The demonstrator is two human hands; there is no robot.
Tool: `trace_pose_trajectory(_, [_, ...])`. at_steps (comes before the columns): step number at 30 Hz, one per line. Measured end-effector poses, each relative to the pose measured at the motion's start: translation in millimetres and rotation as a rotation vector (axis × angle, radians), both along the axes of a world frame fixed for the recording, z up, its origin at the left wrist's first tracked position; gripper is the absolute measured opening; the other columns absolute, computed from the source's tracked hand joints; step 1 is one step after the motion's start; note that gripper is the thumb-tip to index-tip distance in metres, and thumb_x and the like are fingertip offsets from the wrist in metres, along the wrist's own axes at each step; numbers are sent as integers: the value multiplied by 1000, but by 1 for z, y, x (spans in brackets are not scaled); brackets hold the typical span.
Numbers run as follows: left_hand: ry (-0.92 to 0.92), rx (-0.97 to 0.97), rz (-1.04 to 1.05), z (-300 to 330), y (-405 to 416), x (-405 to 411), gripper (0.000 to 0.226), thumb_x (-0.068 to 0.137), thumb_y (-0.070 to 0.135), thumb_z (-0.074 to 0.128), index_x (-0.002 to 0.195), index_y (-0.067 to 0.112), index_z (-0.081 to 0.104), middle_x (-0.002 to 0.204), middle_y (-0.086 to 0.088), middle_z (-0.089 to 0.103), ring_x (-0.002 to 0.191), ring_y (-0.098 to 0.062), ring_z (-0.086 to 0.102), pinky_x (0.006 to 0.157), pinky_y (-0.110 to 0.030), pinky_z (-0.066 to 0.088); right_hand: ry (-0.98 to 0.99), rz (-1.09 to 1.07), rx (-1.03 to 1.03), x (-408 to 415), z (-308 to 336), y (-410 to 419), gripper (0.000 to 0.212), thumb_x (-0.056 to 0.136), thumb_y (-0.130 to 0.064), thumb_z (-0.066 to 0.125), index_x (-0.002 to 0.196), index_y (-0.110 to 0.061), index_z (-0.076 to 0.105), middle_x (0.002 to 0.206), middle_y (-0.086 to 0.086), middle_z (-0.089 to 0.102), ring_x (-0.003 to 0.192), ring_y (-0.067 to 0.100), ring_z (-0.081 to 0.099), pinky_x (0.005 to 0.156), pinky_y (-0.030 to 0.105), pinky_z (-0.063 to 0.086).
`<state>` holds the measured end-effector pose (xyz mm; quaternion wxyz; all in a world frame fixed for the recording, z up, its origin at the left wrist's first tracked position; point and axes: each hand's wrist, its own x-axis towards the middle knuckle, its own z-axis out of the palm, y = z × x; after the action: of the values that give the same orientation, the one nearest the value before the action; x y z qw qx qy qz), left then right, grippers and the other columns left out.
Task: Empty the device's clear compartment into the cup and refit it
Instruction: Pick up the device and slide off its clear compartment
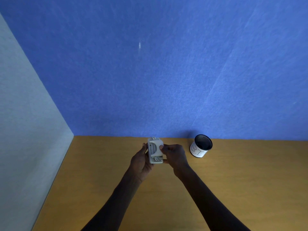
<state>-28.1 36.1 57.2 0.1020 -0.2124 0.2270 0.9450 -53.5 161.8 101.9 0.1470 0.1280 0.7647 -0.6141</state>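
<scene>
A small pale grey device (155,150), a two-hole punch by its look, is held above the wooden desk (93,172) near the back wall. My left hand (141,162) cups its left side and underside. My right hand (175,155) grips its right side, thumb on the top lever. The clear compartment is not distinguishable; it may be under the device, hidden by my fingers. A black mesh cup (201,145) with a white paper label stands upright on the desk to the right, about a hand's width from my right hand.
A blue felt partition (166,72) rises straight behind the desk. A pale grey panel (25,130) closes off the left side. Bare desk surface lies in front of and to the right of my arms.
</scene>
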Motion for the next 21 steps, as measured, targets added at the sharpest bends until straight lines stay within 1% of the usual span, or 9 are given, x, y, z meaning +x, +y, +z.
trace_pose_trajectory(2, [8, -4, -6, -2, 0, -1, 40, 99, 29, 46, 120, -2, 61, 100, -17, 73, 82, -23, 73, 63, -35, 60, 19, 27, 32, 0, 1, 0, 20, 93, -10, 65, 103, 5, 74, 99, 16, 77, 90, 32, 75, 84, 54, 61])
trace_pose_trajectory(4, [12, -19, -9, -4, 0, -1, 41, 95, 28, 51, 122, -2, 60, 105, -18, 70, 85, -24, 72, 66, -35, 61, 39, 50, 70, 1, 1, 0, 24, 94, -12, 64, 100, 10, 72, 98, 27, 74, 79, 25, 70, 73, 39, 57])
trace_pose_trajectory(6, [8, -22, -9, -7, 0, -2, 44, 92, 28, 54, 125, -1, 59, 109, -18, 68, 87, -24, 71, 69, -36, 61, 39, 65, 78, 1, 0, 0, 32, 94, -14, 63, 103, 17, 65, 97, 36, 68, 73, 22, 58, 65, 36, 45])
trace_pose_trajectory(9, [-1, -14, -13, -12, 0, -4, 39, 95, 29, 49, 121, 2, 62, 105, -17, 70, 85, -24, 72, 71, -37, 60, 19, 70, 52, 0, -2, 2, 39, 94, -15, 62, 106, 22, 59, 95, 43, 58, 75, 23, 49, 67, 36, 38])
trace_pose_trajectory(13, [-39, 3, -8, -18, -2, -6, 35, 99, 29, 45, 117, 5, 64, 104, -15, 70, 88, -25, 69, 72, -38, 59, -15, 65, 30, -3, -7, 3, 40, 95, -15, 63, 109, 21, 59, 99, 42, 60, 80, 22, 51, 70, 36, 39])
trace_pose_trajectory(16, [-57, -13, -10, -21, -4, -6, 33, 96, 29, 50, 112, 5, 67, 100, -14, 72, 83, -25, 71, 68, -37, 59, -26, 82, 2, -7, -11, 5, 42, 96, -15, 61, 112, 23, 55, 117, 45, 56, 83, 29, 55, 74, 38, 39])
trace_pose_trajectory(18, [-66, -7, -3, -23, -6, -5, 32, 91, 29, 55, 107, 5, 69, 96, -13, 74, 80, -25, 72, 67, -37, 60, -46, 103, -12, -10, -14, 9, 41, 98, -17, 58, 114, 21, 56, 124, 44, 53, 101, 53, 61, 78, 49, 48])
trace_pose_trajectory(19, [-68, 1, 1, -24, -6, -5, 33, 90, 29, 56, 106, 5, 70, 96, -13, 75, 80, -25, 72, 67, -37, 60, -63, 110, -22, -11, -15, 11, 40, 99, -18, 57, 115, 18, 60, 125, 42, 55, 114, 56, 56, 85, 56, 50])
trace_pose_trajectory(21, [-80, 20, 12, -27, -7, -5, 33, 94, 28, 52, 109, 3, 68, 98, -14, 75, 82, -25, 73, 69, -37, 61, -93, 116, -59, -13, -16, 14, 34, 101, -21, 55, 113, 7, 68, 126, 34, 62, 113, 46, 60, 91, 50, 50])
